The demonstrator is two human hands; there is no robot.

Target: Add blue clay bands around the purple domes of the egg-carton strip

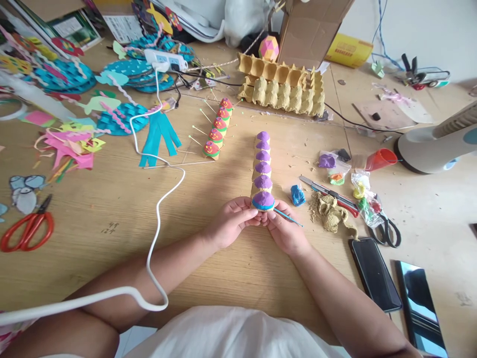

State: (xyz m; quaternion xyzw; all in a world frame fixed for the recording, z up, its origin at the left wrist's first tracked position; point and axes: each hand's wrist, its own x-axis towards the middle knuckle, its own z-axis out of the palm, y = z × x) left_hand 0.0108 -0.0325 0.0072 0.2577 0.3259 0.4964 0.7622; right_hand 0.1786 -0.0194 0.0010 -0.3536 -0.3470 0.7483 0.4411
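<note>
An egg-carton strip [263, 169] with purple-topped bumps stands out from my hands at the middle of the table. A blue band [263, 206] runs along the base of its nearest bump, and a thin blue strand [288, 218] trails off to the right. My left hand [233, 221] grips the near end of the strip from the left, thumb at the blue band. From the right, my right hand [286, 229] pinches the same end, its fingers beside the strand. A blue clay lump [297, 195] lies right of the strip.
A white cable [158, 214] crosses the left side. Red scissors [30, 231], a finished red-and-green strip [217, 129], egg cartons [283, 84], a cutter [328, 193], brown scraps [331, 213], black scissors [385, 232], two phones [375, 273] and a red cup [382, 159] surround the hands.
</note>
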